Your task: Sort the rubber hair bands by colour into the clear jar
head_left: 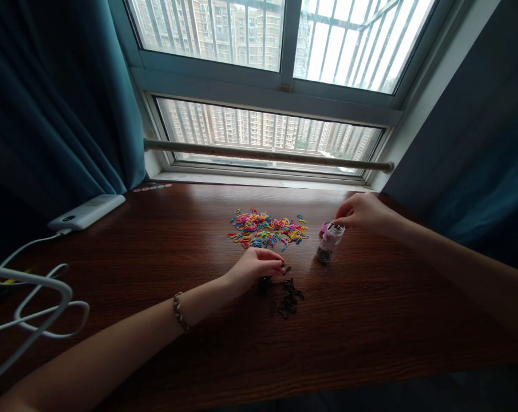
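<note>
My left hand (259, 264) is pinched just above a small pile of black hair elastics (289, 298), with a black elastic at its fingertips. Over the mouth of a clear jar (332, 243), my right hand (362, 210) has its fingers closed on dark elastics at the rim. More black elastics (324, 255) lie in the bottom of the jar, which stands upright. A pink thing (324, 228), partly hidden, is just behind the jar. Farther back, a loose heap of many-coloured elastics (267, 229) is spread over the wooden table (190, 229).
A white power bank (87, 212) sits at the table's left, with a white cable (52, 280) looping toward the near edge. Behind the table are a window with a rail (267, 153) and a blue curtain (70, 97) on the left.
</note>
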Action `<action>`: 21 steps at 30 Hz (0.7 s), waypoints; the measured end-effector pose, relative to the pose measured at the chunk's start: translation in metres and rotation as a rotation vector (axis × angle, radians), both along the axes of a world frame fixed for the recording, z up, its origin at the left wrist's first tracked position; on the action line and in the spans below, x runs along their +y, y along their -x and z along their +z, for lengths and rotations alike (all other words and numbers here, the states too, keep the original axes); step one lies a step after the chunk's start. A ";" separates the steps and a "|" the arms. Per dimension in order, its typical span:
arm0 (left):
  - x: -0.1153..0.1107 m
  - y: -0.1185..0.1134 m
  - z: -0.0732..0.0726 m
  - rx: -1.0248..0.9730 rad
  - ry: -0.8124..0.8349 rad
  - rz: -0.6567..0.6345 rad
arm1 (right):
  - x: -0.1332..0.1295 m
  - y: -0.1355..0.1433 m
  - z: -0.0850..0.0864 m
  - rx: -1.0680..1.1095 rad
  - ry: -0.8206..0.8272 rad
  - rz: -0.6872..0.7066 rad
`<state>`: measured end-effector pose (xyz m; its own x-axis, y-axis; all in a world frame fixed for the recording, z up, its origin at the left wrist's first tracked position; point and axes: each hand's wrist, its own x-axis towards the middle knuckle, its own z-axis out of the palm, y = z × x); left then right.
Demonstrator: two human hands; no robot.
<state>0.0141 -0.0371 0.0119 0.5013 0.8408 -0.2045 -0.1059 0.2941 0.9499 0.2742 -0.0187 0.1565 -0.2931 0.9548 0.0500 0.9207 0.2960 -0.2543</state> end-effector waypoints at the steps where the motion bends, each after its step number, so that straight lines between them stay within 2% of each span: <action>1: 0.000 0.000 -0.001 -0.002 -0.001 -0.003 | 0.000 0.000 0.000 0.007 0.003 0.000; 10: 0.000 0.001 0.000 0.018 0.005 -0.003 | 0.000 0.000 0.001 0.011 0.003 -0.004; 21: 0.001 0.000 0.000 0.024 0.022 -0.003 | 0.000 0.001 0.000 0.019 -0.072 -0.008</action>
<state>0.0136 -0.0363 0.0115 0.4985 0.8344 -0.2351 -0.0822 0.3155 0.9454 0.2731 -0.0185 0.1563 -0.2835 0.9509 0.1241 0.9184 0.3065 -0.2501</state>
